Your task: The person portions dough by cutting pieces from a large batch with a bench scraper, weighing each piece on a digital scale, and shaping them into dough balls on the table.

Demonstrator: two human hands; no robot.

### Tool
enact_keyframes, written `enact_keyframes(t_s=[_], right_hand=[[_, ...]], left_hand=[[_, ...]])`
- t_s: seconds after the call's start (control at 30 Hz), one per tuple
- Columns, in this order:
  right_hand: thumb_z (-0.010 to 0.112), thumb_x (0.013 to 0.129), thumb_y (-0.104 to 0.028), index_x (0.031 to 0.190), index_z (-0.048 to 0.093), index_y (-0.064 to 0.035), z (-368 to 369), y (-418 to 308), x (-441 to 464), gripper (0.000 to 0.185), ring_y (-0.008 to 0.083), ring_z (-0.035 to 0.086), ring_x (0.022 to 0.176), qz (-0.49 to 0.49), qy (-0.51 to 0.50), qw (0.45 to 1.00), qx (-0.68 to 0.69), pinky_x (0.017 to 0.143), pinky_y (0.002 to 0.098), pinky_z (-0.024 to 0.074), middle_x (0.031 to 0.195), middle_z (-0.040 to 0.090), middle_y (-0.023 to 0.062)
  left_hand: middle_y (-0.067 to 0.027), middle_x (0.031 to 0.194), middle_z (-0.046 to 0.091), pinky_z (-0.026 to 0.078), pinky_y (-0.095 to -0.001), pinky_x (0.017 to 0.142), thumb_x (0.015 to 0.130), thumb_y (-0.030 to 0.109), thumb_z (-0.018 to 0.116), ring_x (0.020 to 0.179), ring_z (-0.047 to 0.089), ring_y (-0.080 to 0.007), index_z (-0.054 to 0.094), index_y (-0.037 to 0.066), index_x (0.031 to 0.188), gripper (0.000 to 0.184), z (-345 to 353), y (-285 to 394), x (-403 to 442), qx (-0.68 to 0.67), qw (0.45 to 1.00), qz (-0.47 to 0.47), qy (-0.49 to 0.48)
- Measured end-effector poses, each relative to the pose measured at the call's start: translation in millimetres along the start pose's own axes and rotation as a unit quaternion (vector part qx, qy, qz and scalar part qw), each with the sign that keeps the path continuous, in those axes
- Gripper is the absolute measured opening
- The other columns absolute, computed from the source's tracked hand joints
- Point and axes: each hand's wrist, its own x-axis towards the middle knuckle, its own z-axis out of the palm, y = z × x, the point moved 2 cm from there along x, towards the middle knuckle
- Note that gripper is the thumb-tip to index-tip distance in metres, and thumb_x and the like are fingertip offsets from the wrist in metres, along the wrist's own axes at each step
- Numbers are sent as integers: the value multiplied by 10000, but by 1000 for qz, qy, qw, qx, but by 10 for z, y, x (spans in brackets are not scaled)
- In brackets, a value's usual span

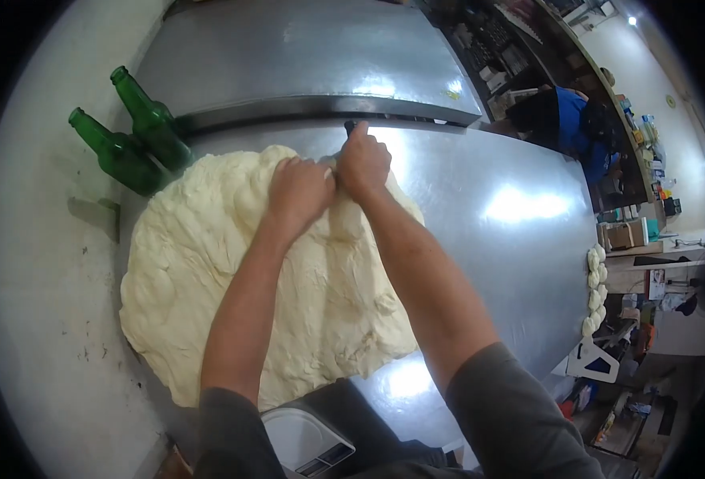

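A large slab of pale dough (208, 231) lies spread over the left part of the metal table. My left hand (300, 190) presses on the dough near its far edge, its fingers curled against it. Right beside it, my right hand (363, 164) is closed round the dark handle (351, 126) of a tool at the dough's far edge. The rest of that tool is hidden by the hand.
Two green bottles (121, 156) stand left of the dough by the wall. A raised metal surface (304, 56) lies beyond. Small dough pieces (594, 291) line the table's right end. A white scale (304, 439) sits nearby below. A person in blue (569, 120) is at the upper right.
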Motion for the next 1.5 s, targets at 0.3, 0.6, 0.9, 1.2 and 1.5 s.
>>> enact_keyframes(t_s=[0.3,0.6,0.9,1.2,1.5], right_hand=[[793,930,-240,1065,700,4,216,1895,761,294,367,751,1018,4,-123,987,101,932,473,602,1127,768,221],[674,887,-153,1039,701,91,-1445,1565,430,289,261,732,698,78,-178,925,327,616,427,589,870,718,150],[775,871,-210,1286,597,37,-717,401,-685,514,420,735,1151,71,-132,989,10,973,467,601,1223,739,255],[680,935,-134,1210,585,21,-366,535,-504,329,438,759,1038,54,-74,995,47,912,522,601,1092,768,255],[730,885,-213,1181,698,17,47,2338,214,376,363,766,981,237,-222,868,374,851,470,611,1086,774,177]], left_hand=[[-201,1400,635,317,-461,1264,814,760,757,1397,524,-358,635,-6,1359,948,-217,328,-261,-4,995,-101,-21],[-150,1456,599,256,-468,1287,827,579,784,1441,486,-329,609,80,1410,787,113,241,-187,-33,996,-68,55],[-216,1311,667,405,-473,1195,798,336,803,1310,569,-393,627,11,1310,632,33,95,-435,-96,992,-34,75],[-235,1398,629,406,-460,1207,859,277,774,1378,540,-400,612,-12,1369,609,-140,174,-627,-95,992,-48,60],[-212,1422,614,409,-453,1210,864,444,824,1384,542,-376,604,-18,1389,733,-234,135,-696,-144,986,-76,30]])
